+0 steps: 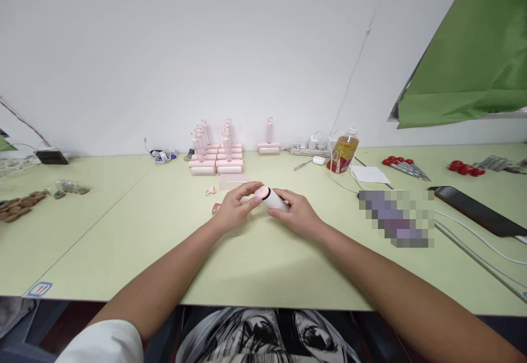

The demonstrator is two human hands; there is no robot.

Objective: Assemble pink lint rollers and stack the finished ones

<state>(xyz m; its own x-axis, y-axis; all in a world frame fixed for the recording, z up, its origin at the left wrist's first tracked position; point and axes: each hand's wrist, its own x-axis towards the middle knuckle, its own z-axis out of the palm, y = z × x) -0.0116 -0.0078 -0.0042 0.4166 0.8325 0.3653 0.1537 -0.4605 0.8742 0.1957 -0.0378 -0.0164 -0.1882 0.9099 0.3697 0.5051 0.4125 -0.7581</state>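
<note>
The left hand (pixel 237 206) pinches the pink cap (pixel 262 191); the right hand (pixel 300 213) grips the white roll (pixel 277 201). Uneven pressure could skew the cap, a slack grip drop the roll.

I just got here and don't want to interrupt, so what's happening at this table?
A person is handling a white roll above the table. The right hand grips its white body, while the left hand has its fingers on the pink end. A small pink loop piece lies beyond the left hand. Farther back, a group of pink-and-white rollers rests with handles upright, and a single roller sits apart to their right.
</note>
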